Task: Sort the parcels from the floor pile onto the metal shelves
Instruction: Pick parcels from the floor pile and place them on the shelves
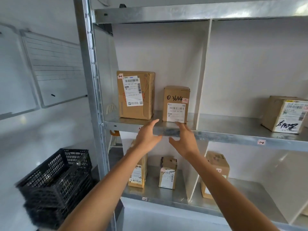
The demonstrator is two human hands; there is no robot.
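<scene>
Galvanised metal shelf (pixel 233 139), white wall behind. Left hand (pixel 146 137) and right hand (pixel 185 140) both spread, grasping nothing. Right fingertips (pixel 180 124) at foot of small brown cardboard parcel marked 3644 (pixel 176 97); contact unclear. Parcel upright at shelf front. Judgement: placing step, parcel set down; next calls for another from the floor pile, out of view. Taller brown labelled carton (pixel 135 95) at 11 o'clock, gap between. White divider panel (pixel 202 77) at 1 o'clock, close. Roomier bay at 3 o'clock.

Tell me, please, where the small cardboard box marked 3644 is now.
Head view: the small brown cardboard box marked 3644 stands upright on the upper metal shelf, left compartment, right of the taller brown cardboard box, just above the right hand.
</scene>
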